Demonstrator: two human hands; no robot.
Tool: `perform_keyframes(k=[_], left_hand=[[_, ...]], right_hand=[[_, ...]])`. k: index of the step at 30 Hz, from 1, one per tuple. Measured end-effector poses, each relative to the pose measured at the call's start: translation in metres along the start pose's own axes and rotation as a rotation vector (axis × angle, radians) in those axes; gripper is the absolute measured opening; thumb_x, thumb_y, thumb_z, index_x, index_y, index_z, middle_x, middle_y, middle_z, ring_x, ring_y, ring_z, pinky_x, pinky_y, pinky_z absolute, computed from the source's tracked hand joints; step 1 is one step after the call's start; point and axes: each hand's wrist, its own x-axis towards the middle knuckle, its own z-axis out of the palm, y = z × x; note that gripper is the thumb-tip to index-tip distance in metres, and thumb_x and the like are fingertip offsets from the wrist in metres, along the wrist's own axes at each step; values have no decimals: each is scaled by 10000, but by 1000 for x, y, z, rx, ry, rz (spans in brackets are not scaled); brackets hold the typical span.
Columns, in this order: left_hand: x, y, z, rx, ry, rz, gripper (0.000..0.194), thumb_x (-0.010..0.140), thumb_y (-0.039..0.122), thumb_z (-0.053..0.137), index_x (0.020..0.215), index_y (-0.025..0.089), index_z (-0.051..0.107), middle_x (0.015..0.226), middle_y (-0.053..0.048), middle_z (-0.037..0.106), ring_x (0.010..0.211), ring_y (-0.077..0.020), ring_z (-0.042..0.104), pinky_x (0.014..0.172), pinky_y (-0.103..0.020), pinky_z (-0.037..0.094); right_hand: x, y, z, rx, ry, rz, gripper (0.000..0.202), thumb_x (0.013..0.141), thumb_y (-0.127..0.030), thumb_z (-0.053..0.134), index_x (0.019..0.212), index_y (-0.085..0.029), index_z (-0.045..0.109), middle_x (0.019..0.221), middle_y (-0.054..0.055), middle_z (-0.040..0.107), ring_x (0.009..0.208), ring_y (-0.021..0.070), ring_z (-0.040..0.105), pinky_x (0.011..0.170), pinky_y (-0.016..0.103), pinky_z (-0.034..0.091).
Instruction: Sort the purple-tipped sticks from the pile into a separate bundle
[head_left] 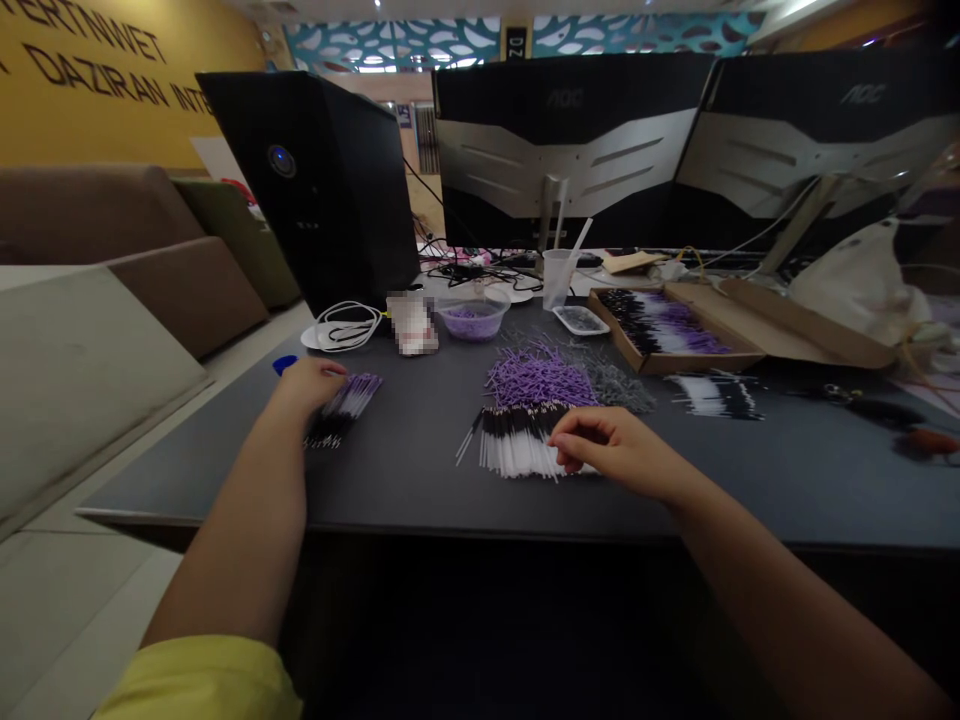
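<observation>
My left hand (301, 385) is over the left part of the desk, fingers bent together at the purple ends of a small bundle of thin purple-and-black sticks (349, 405). A blue object (285, 364) shows partly behind that hand. My right hand (616, 448) is curled, thumb and fingers close together, at the right end of a row of thin black-and-white sticks (517, 440). Whatever either hand pinches is too small or hidden to make out. Just beyond the row lies a heap of short purple pieces (536, 375), with a heap of grey pieces (619, 385) beside it.
An open cardboard box (694, 358) holds purple, black and white sticks. More black-and-white sticks (716, 396) lie before it. Further back are a bowl of purple pieces (474, 322), a plastic cup (556, 280), a small tray (581, 321), a coiled white cable (349, 328), a computer tower (337, 190) and monitors (570, 150).
</observation>
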Motion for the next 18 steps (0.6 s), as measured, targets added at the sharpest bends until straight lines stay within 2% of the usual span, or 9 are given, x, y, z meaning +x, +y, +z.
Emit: perform_keyframes(k=[5,9,12,15,17,18], left_hand=[[-14,2,-4,-57,101,27,180,775,305,623,875,171,689,628,44,596,646,-123,489,611,-209,323],[-26,7,-8,-103,134,34,193,792,315,609,902,178,689,648,40,606,649,-131,507,607,-218,333],[-32,13,-10,-131,126,59,208,793,328,616,922,182,688,668,29,616,660,-143,521,615,-229,348],[-40,30,-11,-165,64,118,245,791,371,620,952,199,685,714,19,647,668,-149,544,609,-229,370],[-52,48,-8,-185,-57,200,279,782,419,613,965,221,684,769,8,674,664,-151,568,587,-228,390],[-59,58,-6,-176,-161,268,303,779,445,603,972,225,683,798,-7,681,668,-159,580,579,-232,399]], right_hand=[[-3,-2,-15,-21,74,-14,228,842,-387,603,811,-165,646,717,34,667,653,137,634,636,267,516],[-4,4,-44,-64,295,-22,281,805,-445,628,815,-165,646,708,51,678,639,163,647,642,302,536],[-3,16,-70,-252,459,0,267,810,-434,603,836,-172,646,707,53,687,634,177,654,649,312,524],[-3,34,-95,-612,576,81,210,821,-364,558,849,-187,667,741,53,705,668,197,657,672,320,492],[-2,47,-107,-792,532,151,185,808,-304,552,872,-185,678,805,60,717,740,211,661,700,314,476],[-1,53,-112,-842,495,187,183,802,-277,547,881,-179,681,830,64,721,767,211,661,706,305,471]])
